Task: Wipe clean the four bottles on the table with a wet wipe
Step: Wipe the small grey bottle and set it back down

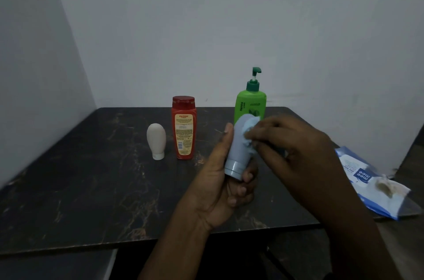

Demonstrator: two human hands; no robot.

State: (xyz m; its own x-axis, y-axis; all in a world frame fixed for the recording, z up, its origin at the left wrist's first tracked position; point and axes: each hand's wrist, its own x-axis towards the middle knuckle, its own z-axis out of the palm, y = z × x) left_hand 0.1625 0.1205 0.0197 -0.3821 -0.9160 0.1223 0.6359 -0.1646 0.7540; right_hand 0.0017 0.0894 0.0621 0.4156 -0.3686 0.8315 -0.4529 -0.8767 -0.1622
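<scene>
My left hand (220,178) grips a grey tube bottle (238,151) cap-down above the dark table (91,188). My right hand (296,149) pinches a pale blue wet wipe (250,130) against the tube's upper side. Behind them stands a green pump bottle (251,100), its lower part hidden by the tube. A red bottle (184,128) is upright left of it. A small beige bottle (156,141) stands on its white cap further left.
A blue and white wet wipe pack (364,178) lies at the table's right edge, partly overhanging. White walls close off the back and left. The table's front edge runs below my forearms.
</scene>
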